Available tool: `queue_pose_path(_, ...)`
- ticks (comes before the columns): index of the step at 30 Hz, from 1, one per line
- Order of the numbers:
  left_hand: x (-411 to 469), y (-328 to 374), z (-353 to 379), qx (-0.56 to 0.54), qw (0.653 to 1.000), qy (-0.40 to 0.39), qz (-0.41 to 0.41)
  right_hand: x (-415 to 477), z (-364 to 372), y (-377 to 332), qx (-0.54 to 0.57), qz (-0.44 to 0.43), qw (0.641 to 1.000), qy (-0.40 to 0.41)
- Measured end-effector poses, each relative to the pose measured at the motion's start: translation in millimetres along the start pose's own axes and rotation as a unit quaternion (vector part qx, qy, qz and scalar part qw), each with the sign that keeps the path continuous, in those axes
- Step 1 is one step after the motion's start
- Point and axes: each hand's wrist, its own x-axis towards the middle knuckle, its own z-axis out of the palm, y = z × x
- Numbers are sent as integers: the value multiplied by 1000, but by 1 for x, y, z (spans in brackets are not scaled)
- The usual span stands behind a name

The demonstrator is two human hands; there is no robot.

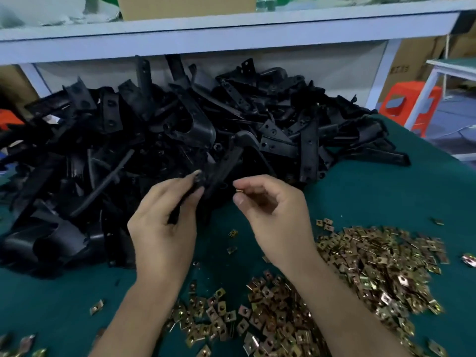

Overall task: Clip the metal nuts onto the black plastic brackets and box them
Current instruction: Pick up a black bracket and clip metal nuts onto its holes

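Heap of black moulded plastic brackets [180,130]: matte, dull grey sheen, no pattern. Also long black plastic bracket strip [224,161]: same. Scatter of flat square metal clip nuts [373,266]: brassy gold, some w/ pink-copper or silver tint. Lone small metal nut [238,189]: gold. Bkgd: cloth-like table cover [386,181] plain dark teal; painted shelf board [231,34] pale blue-white; moulded plastic stool [409,99] orange-red; cardboard cartons [412,63] brown, dark print, illegible.

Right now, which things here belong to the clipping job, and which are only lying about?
Job: left hand gripping a black bracket; right hand pinching a metal nut; bracket pile; nut pile.
Lying about: orange stool; white shelf.
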Motion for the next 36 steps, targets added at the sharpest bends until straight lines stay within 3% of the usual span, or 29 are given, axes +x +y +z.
queue_pose_path(4,-6,8,3,-27,999,-38,4,-4,4,0,64,41,992,-97)
queue_pose_path(7,-10,13,5,-32,998,-45,7,-7,7,1,53,32,986,-153)
queue_pose_path(16,-9,6,9,13,999,11,51,-10,11,10,108,42,988,-106)
queue_pose_path(23,-5,6,5,-22,996,-74,48,-9,9,11,162,53,985,-35)
queue_pose_path(25,-4,3,2,-67,993,-94,16,-8,3,10,117,32,993,-8)
queue_pose_path(27,-6,4,2,-146,978,-107,-103,-9,0,8,54,2,998,-11)
queue_pose_path(28,-6,6,3,-204,953,-112,-195,-10,1,6,37,-16,999,-26)
queue_pose_path(29,-3,9,5,-291,901,-112,-301,-12,2,4,31,-32,998,-43)
queue_pose_path(31,3,9,7,-485,722,-113,-480,-14,7,1,23,-55,996,-68)
queue_pose_path(32,7,7,6,-537,654,-120,-519,-15,9,1,18,-65,995,-72)
queue_pose_path(33,9,5,3,-565,620,-134,-528,-16,10,1,12,-76,995,-68)
queue_pose_path(36,12,2,-4,-618,588,-145,-502,-18,11,2,-3,-101,995,-26)
